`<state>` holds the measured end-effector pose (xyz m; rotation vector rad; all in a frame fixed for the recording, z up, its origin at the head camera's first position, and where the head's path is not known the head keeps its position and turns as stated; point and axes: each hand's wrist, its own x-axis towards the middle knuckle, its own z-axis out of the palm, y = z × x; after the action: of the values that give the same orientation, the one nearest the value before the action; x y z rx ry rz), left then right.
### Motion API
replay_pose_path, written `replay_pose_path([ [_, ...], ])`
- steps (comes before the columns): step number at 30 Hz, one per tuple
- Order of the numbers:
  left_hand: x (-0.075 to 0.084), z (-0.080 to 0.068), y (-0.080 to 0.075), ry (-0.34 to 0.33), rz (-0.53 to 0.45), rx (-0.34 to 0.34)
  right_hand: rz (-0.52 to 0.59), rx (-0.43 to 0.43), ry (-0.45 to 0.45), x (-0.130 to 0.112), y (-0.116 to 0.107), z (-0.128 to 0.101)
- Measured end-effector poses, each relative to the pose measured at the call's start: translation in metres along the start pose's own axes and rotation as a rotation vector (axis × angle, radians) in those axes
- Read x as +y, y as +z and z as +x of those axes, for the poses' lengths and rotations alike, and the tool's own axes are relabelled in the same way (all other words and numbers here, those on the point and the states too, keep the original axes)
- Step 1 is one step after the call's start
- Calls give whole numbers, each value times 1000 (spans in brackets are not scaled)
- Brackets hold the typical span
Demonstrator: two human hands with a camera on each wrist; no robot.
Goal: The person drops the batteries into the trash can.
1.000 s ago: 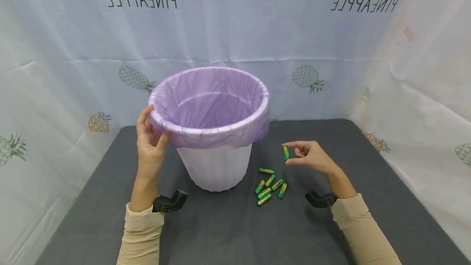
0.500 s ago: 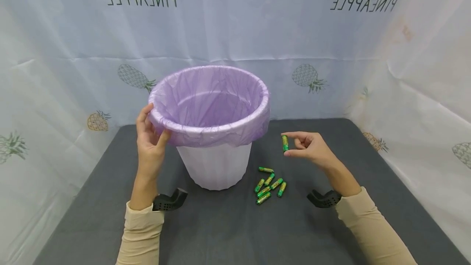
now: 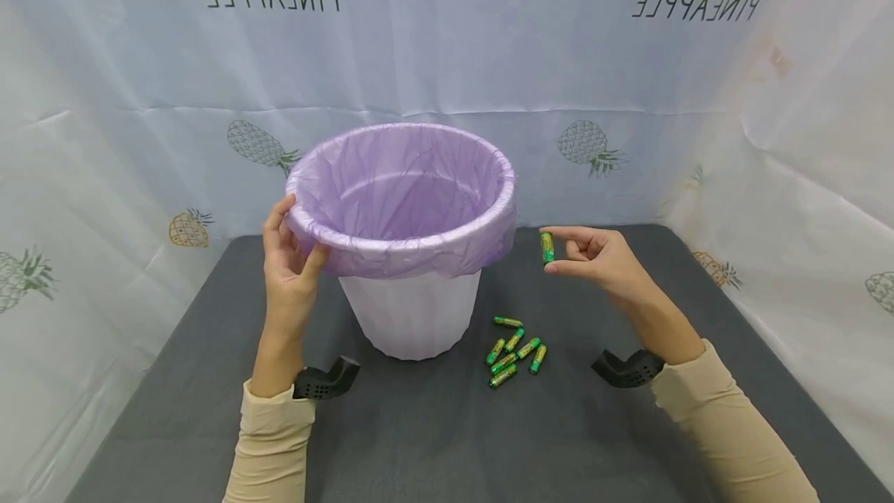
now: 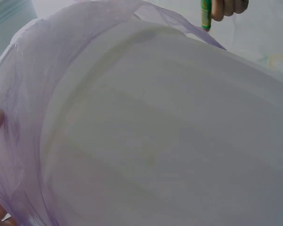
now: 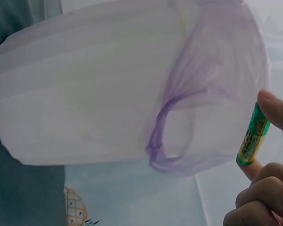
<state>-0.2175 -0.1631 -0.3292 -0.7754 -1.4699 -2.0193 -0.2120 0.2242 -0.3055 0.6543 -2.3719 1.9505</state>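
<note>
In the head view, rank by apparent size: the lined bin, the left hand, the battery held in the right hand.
1. Lined bin, by far the largest.
2. Left hand, gripping its rim.
3. Battery, pinched in the right hand, smallest.

I see the bin (image 3: 410, 317) as white matt plastic with faint ribbing; its purple liner (image 3: 401, 192) is thin, crinkled, glossy film, translucent over the rim; the battery (image 3: 547, 248) in my right hand (image 3: 597, 261) has a shiny green and gold wrap; the table (image 3: 447, 425) wears dark grey matt cloth, finely textured; the backdrop (image 3: 447, 60) is creased, faintly sheened sheeting.
</note>
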Motion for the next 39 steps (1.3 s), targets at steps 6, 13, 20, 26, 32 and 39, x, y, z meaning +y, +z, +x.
replay_pose_path([
  [6, 0, 1, 0, 5, 1, -5, 72, 11, -22, -23, 5, 3],
  [13, 0, 2, -1, 10, 2, -3, 124, 6, -85, -45, 12, 11],
  [20, 0, 1, -1, 12, 3, -1, 118, 14, -102, -61, 19, 21],
  [26, 1, 0, 1, -5, -2, 2, 129, 23, -107, -68, 22, 26],
  [32, 1, -1, 0, -11, 3, 8, 127, 29, -89, -73, 26, 31],
  [39, 1, 0, 0, -14, 4, 3, 105, 58, -41, -73, 35, 41],
])
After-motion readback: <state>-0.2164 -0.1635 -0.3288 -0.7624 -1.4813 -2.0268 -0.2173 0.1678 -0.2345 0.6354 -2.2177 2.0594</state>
